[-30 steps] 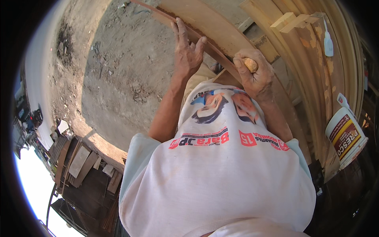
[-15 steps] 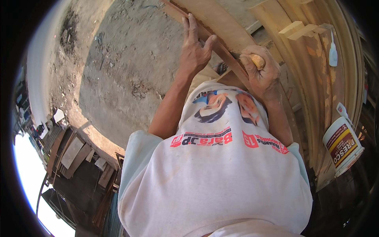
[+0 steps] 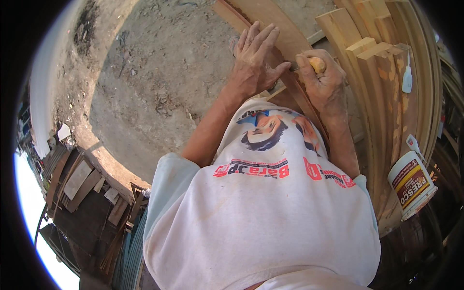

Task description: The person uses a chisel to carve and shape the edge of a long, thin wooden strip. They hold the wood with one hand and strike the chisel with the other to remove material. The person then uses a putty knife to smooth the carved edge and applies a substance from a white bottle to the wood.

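A long brown wooden board (image 3: 300, 92) runs aslant from the far middle toward my body, with a thin raised edge along it. My left hand (image 3: 255, 63) lies over its far part, fingers stretched and a little apart, thumb reaching toward the other hand. Just right of it, my right hand (image 3: 325, 82) is closed round a rounded, yellowish-brown handle (image 3: 317, 65), whose end shows above the fist. Whatever is fixed to that handle is hidden under the hand, so its kind cannot be made out.
Curved stacked planks (image 3: 386, 111) stand on the right, bearing a small white bottle with a thin nozzle (image 3: 407, 79). Nearer is a white tub with a yellow and brown label (image 3: 411, 183). Bare dirt ground (image 3: 150, 82) stretches left; scrap boards (image 3: 79, 181) are piled at the lower left.
My left hand has shifted right along the board, its thumb now closer to my right hand. The right hand keeps its grip on the handle. The whole view has tilted slightly.
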Motion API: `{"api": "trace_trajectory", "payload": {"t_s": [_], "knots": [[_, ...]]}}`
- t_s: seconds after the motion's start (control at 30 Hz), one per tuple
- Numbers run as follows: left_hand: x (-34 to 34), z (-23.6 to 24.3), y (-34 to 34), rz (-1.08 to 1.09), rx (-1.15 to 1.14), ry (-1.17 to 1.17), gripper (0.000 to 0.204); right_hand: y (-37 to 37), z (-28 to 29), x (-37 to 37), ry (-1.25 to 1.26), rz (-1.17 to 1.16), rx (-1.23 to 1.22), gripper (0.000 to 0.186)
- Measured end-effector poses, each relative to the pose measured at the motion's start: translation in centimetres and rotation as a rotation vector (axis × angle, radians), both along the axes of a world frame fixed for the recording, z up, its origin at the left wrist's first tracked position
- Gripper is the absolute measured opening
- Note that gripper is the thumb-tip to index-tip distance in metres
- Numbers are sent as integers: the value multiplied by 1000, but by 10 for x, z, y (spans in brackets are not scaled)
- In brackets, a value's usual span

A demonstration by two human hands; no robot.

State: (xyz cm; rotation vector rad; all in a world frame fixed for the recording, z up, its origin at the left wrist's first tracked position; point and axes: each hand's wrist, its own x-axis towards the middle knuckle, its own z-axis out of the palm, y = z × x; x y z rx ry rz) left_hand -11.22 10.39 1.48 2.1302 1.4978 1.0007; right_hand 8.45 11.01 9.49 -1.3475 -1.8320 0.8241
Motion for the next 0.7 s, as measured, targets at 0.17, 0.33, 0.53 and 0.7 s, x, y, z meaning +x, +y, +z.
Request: {"api": "trace_trajectory", "payload": {"t_s": [0.17,0.33,0.53,0.7], "knots": [[24,-23,-10,-274,-52,-238,59,0,-2,-4,-13,44,81,23],[26,-36,-8,-276,9,-202,57,14,43,-6,-186,180,103,40],[19,-36,-18,-302,-236,-612,57,33,83,-42,-122,229,237,54],[25,-4,-5,-281,-224,-768,56,42,45,-54,-293,255,354,58]]}}
